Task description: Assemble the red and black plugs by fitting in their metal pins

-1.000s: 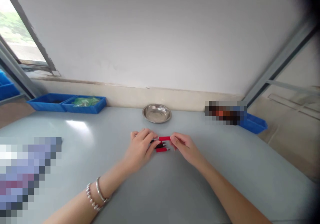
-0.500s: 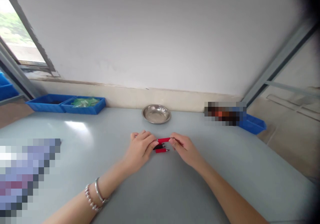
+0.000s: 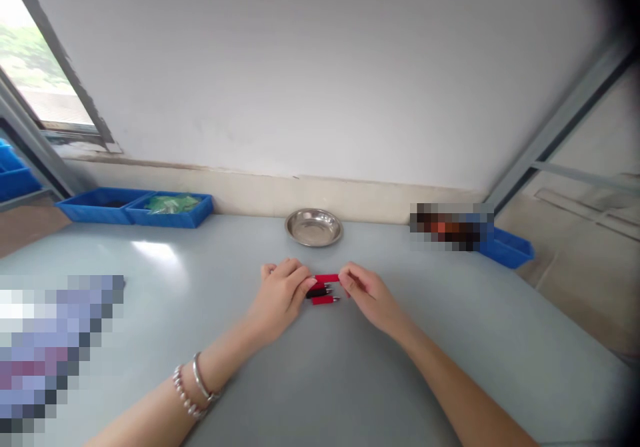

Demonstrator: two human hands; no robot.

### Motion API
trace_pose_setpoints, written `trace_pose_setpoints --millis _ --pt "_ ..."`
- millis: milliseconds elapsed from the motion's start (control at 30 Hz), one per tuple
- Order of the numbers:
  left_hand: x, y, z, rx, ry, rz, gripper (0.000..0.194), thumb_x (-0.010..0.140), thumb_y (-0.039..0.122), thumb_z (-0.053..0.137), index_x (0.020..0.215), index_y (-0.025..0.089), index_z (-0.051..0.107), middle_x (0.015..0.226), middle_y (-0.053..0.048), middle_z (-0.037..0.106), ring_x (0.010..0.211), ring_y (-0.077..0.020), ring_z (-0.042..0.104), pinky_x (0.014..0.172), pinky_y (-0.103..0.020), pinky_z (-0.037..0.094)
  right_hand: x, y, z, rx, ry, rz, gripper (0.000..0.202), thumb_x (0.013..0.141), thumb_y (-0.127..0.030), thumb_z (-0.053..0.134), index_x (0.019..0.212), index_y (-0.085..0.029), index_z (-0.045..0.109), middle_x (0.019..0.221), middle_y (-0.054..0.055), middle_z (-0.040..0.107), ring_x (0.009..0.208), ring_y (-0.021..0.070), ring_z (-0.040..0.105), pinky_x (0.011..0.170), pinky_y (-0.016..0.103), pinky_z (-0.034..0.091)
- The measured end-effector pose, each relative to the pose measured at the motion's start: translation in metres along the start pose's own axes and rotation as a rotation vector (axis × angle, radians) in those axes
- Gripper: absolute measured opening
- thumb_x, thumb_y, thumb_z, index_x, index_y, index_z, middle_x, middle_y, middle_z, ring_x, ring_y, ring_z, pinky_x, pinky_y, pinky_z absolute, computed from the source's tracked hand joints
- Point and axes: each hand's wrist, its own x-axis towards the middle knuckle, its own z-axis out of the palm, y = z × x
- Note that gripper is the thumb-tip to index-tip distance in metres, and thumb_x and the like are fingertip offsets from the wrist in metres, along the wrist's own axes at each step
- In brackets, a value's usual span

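A red pen [image 3: 327, 278] lies crosswise between my two hands, its ends hidden by the fingers. My left hand [image 3: 284, 295] is closed around its left end, the thumb pointing right. At the right end, my right hand [image 3: 364, 290] pinches with thumb and forefinger. Just below, a black pen [image 3: 318, 293] and another red pen [image 3: 324, 300] rest on the table with silver tips to the right and their left ends near or under my left hand. A small red bit [image 3: 348, 294] shows below my right fingertips; what it belongs to is unclear.
Beyond my hands a round steel dish [image 3: 314, 228] stands by the wall. Two blue trays [image 3: 170, 219] sit at the back left, one with green plastic packaging. Another blue tray [image 3: 507, 247] is at the back right beside a blurred object. A pixelated item [image 3: 55, 340] lies at left.
My right fingers have shifted slightly at the pen's right end, and a small red bit now shows beneath them. My left hand and the pens on the table stay nearly the same.
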Motion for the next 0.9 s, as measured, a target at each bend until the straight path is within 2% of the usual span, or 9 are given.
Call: trace_pose_setpoints --millis 167,367,600,900 --pt "0.0001 -0.0016 0.0014 -0.009 0.003 -0.015 0.033 0.092 0.03 0.024 0.075 0.018 0.05 0.078 -0.001 0.051 0.072 -0.015 0.048 0.072 -0.034 0.029 -0.0002 0.0006 0.0001 0.027 0.008 0.047 0.025 0.085 -0.044 0.039 0.08 -0.02 0.042 0.059 -0.005 0.034 0.053 0.0098 0.033 0.05 0.021 0.029" --pt "-0.0005 -0.0009 0.0006 -0.01 0.006 0.007 0.032 0.092 0.03 0.025 0.076 0.018 0.05 0.079 -0.002 0.052 0.075 -0.0158 0.048 0.071 -0.034 0.029 0.0011 -0.0007 -0.0004 0.008 -0.01 0.032 0.036 0.089 -0.042 0.029 0.063 -0.018 0.037 0.059 -0.003 0.035 0.055 0.0096 0.032 0.051 0.022 0.028" --pt "-0.0004 -0.0019 0.0026 -0.001 0.031 0.01 0.033 0.091 0.03 0.025 0.075 0.018 0.051 0.078 -0.002 0.053 0.074 -0.0154 0.048 0.071 -0.033 0.029 0.0007 0.0017 0.0003 -0.008 0.012 0.045 0.022 0.086 -0.04 0.04 0.081 -0.019 0.044 0.061 -0.004 0.039 0.056 0.0099 0.037 0.053 0.021 0.033" --pt "-0.0002 -0.0003 0.001 0.004 0.02 0.004 0.031 0.091 0.029 0.026 0.075 0.018 0.05 0.078 -0.002 0.053 0.074 -0.0157 0.049 0.07 -0.033 0.03 0.0012 -0.0001 0.0001 0.008 -0.005 0.001 0.034 0.089 -0.042 0.03 0.066 -0.018 0.04 0.06 -0.003 0.038 0.055 0.0094 0.034 0.051 0.021 0.03"
